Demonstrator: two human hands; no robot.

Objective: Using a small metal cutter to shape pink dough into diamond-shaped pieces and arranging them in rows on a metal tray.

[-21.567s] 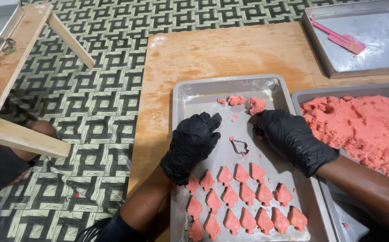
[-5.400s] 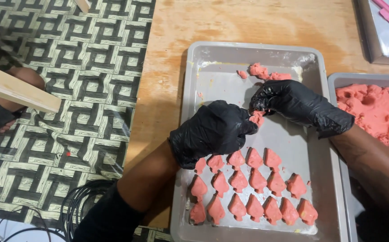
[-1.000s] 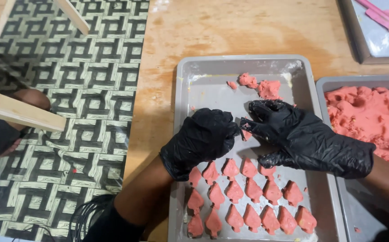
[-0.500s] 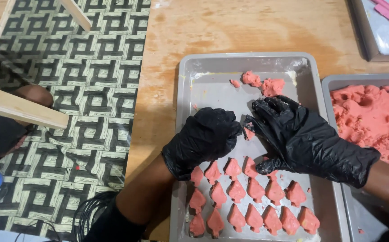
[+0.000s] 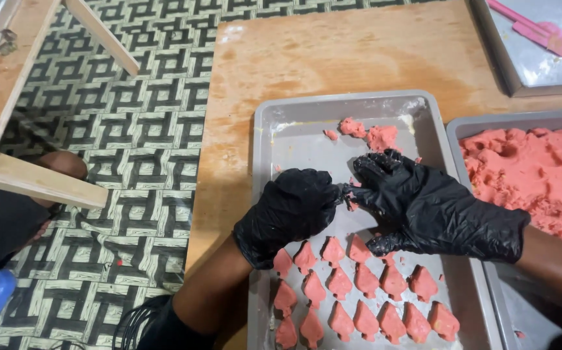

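Both gloved hands meet over the tray (image 5: 274, 123): left hand (image 5: 291, 210) curled around something hidden, right hand (image 5: 417, 207) pinching a pink dough piece (image 5: 352, 204) there. Shaping appears underway; placing it beside the cut shapes (image 5: 359, 298) needs care.

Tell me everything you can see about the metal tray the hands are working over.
The tray is a shallow rectangular pan of dull grey metal with a raised rim, lying flat on the wooden table. Rows of pink cut-out shapes fill its near end; loose pink scraps sit at the far end. Another tray of pink dough stands close beside it.
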